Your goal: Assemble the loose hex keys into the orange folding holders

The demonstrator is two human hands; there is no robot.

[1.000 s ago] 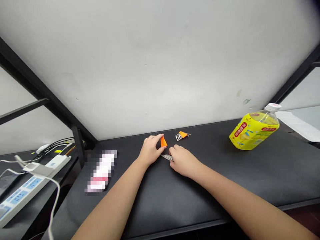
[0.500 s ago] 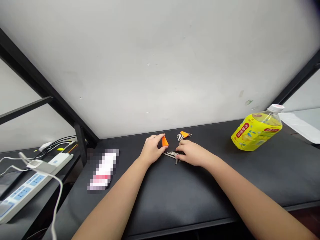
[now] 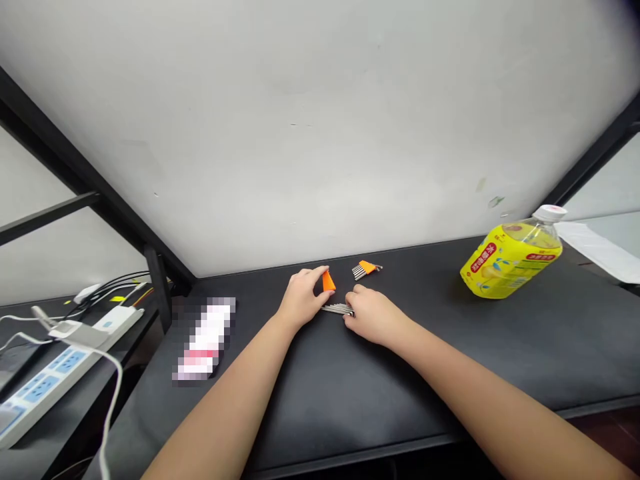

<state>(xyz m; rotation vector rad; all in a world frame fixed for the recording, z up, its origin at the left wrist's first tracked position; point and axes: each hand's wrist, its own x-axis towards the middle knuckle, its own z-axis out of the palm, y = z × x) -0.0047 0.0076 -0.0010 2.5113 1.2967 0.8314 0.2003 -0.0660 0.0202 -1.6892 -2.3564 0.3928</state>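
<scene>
Between the thumb and fingers of my left hand (image 3: 301,299) stands an orange hex key holder (image 3: 328,281), pinched upright. My right hand (image 3: 374,313) is closed around the ends of several loose metal hex keys (image 3: 337,309). Their long shafts point left, below the orange holder and close to my left thumb. Some of the keys are hidden by my right fingers. Behind my right hand, a hex key set (image 3: 367,269) lies on the black surface, its keys fanned to the left of its own orange holder.
A large yellow-labelled drink bottle (image 3: 510,259) leans at the right on the black padded surface (image 3: 350,400). A blurred-out item (image 3: 205,339) lies at the left. Further left are a power strip (image 3: 65,373) and cables. The wall (image 3: 320,133) rises behind.
My right hand has moved slightly left and closed on the hex keys, which now lie closer together. My left hand keeps its pinch on the orange holder. The whole view has shifted slightly.
</scene>
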